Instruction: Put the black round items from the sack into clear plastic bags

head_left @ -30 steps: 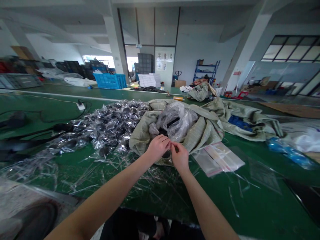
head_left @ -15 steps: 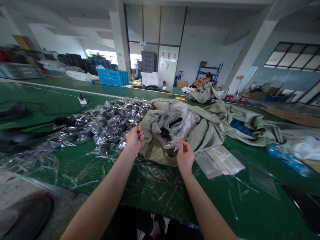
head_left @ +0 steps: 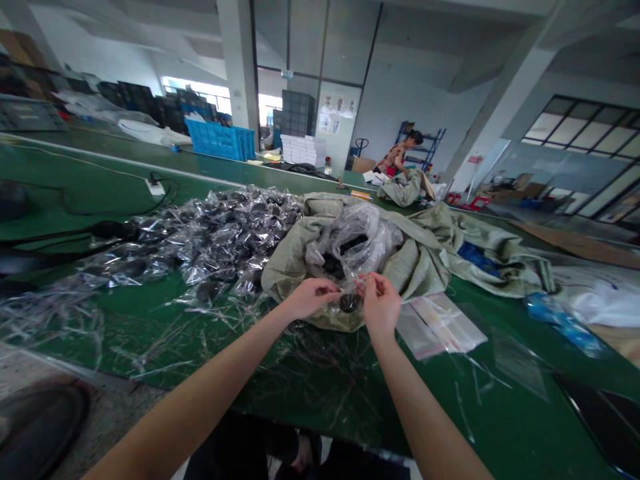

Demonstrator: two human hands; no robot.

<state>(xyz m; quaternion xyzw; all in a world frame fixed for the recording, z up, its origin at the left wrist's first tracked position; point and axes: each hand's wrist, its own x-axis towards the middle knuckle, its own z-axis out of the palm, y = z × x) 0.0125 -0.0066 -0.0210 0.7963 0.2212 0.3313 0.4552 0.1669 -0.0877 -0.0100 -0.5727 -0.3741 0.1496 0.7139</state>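
Sacking (head_left: pixel 285 260) lies open in the middle of the green tabletop (head_left: pixel 435 407), cradling a crumpled clear liner (head_left: pixel 373 237) with black pieces (head_left: pixel 334 265) inside. In the head view, at its near edge, a small clear pouch with a round black part (head_left: pixel 350 303) in it sits between the two hands: the right hand (head_left: pixel 381 303) pinches the film with thumb and fingertips, while the left hand (head_left: pixel 316 297) has its fingers drawn in at the other side, though I can't tell whether they grip. Left of that spreads a heap of film-wrapped black parts (head_left: pixel 230 233); flat clear bags (head_left: pixel 443 323) lie just right of the sacking. Across the room, a person (head_left: pixel 395 159) bends over another sack (head_left: pixel 406 188).
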